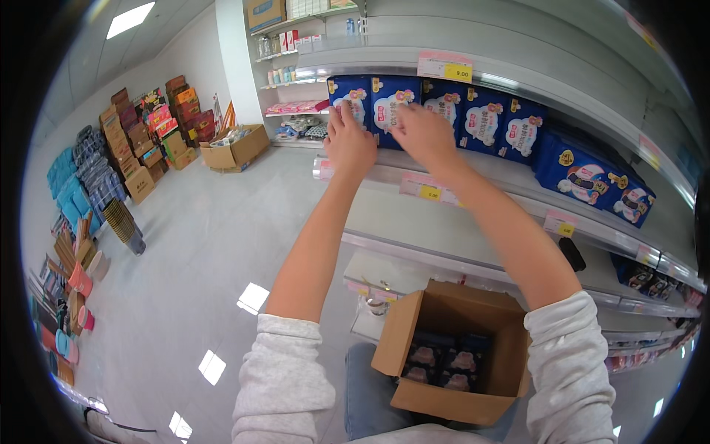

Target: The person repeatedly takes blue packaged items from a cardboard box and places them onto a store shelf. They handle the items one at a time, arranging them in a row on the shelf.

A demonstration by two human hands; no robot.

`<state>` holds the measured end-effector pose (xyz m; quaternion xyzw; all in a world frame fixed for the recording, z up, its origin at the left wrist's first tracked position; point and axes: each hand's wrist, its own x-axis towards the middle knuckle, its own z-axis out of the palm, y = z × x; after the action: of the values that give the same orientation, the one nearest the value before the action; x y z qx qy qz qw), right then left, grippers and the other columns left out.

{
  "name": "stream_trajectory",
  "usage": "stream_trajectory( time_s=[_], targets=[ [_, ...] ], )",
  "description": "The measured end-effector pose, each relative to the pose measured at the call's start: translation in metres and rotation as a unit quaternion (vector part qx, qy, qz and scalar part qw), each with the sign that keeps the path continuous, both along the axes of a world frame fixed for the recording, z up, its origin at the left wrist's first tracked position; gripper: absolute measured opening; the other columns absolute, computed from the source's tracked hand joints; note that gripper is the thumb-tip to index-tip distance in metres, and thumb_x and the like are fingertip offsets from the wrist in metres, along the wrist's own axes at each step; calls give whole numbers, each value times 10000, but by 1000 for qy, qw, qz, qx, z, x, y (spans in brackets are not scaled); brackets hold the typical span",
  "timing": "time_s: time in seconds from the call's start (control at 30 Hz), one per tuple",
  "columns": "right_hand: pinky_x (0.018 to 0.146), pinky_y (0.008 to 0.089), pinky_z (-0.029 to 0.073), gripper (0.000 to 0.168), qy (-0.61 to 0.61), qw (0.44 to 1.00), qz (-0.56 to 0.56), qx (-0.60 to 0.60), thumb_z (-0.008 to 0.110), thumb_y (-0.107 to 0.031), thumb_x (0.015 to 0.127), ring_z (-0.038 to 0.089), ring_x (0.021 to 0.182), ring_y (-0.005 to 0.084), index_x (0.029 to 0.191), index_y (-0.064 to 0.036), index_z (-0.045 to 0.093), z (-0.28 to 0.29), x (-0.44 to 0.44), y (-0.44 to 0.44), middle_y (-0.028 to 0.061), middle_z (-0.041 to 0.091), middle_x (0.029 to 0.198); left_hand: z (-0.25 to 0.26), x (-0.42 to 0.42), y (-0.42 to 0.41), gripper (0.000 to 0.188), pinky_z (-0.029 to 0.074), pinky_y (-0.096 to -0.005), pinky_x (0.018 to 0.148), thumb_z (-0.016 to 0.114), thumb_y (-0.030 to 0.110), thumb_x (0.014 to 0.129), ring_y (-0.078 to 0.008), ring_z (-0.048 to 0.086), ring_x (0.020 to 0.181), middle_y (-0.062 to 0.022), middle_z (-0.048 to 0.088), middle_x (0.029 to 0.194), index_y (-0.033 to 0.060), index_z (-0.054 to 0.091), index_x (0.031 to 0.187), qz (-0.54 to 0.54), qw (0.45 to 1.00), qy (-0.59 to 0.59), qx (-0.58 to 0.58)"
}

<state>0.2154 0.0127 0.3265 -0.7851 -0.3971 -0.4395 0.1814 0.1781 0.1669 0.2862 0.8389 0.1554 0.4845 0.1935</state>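
Note:
Blue packs with a white cloud print stand upright side by side on a store shelf [493, 161]. In front of the leftmost blue pack [348, 89] is my left hand [350, 141], its fingers laid over the pack's face. My right hand [426, 136] is by the second blue pack [383, 91] and the third blue pack [452, 91], fingers bent towards them. The right fingertips are partly hidden, so a grip cannot be made out. Below my arms an open cardboard box [460, 408] rests at my lap, with several dark printed packs [460, 363] inside.
Larger blue packs [588, 172] lie further right on the same shelf. Price tags [427, 188] line the shelf edges. A black object [572, 254] is on a lower shelf. Leftward, across the floor, are stacked cartons [119, 141], an open carton [236, 147] and nested bins [123, 225].

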Motion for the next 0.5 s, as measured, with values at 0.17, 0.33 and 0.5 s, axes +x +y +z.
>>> stream_trajectory(
  time_s=[0.17, 0.33, 0.5],
  targets=[
    [796, 451, 538, 232, -91, 993, -45, -62, 631, -149, 860, 607, 1106, 264, 1081, -150, 699, -5, -7, 21, 94, 634, 1090, -1, 0, 7, 799, 353, -533, 1078, 644, 148, 827, -410, 363, 1412, -251, 289, 1575, 94, 270, 1531, 3, 1000, -13, 5],
    [1021, 510, 428, 322, 8, 994, -32, -101, 605, -121, 846, 528, 1249, 290, 1154, -125, 699, -1, -24, 11, 129, 618, 1242, -1, 8, 1, 754, 340, -544, 1094, 606, 121, 833, -425, 341, 1422, -263, 288, 1569, 88, 290, 1517, -19, 1000, -24, 8],
    [1067, 494, 382, 308, -16, 992, 116, 38, 658, -92, 824, 510, 1265, 309, 1130, -86, 684, -40, -87, -32, 133, 600, 1299, -6, 6, 13, 733, 267, -554, 1145, 619, 75, 814, -474, 276, 1436, -287, 283, 1551, 45, 314, 1480, 15, 995, -88, 35]
  ],
)
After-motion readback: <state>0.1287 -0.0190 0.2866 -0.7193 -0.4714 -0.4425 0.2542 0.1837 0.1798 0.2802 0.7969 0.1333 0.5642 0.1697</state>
